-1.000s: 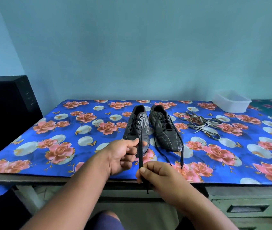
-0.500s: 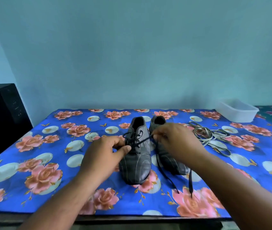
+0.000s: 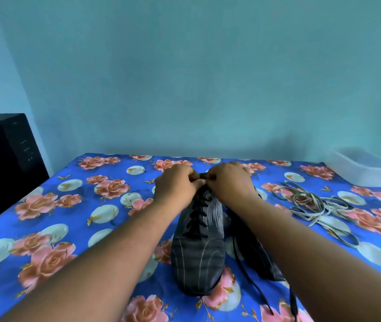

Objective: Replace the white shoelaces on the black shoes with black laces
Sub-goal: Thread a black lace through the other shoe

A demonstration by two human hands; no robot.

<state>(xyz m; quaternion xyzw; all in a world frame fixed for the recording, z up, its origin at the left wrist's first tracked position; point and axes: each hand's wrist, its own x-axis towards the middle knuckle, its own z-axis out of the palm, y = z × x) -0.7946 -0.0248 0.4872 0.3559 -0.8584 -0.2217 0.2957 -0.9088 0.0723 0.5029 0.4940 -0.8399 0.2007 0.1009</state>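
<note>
left hand (image 3: 177,185) + right hand (image 3: 229,181): both pinch black lace (image 3: 197,213) atop left shoe (image 3: 198,247) (fingertips nearly touching) | writing: none readable

No legible text, brand, label or number anywhere in view. Black box (image 3: 6,154) at left edge carries a few small pale marks on its side face; too small and blurred to read as letters or figures.
</note>
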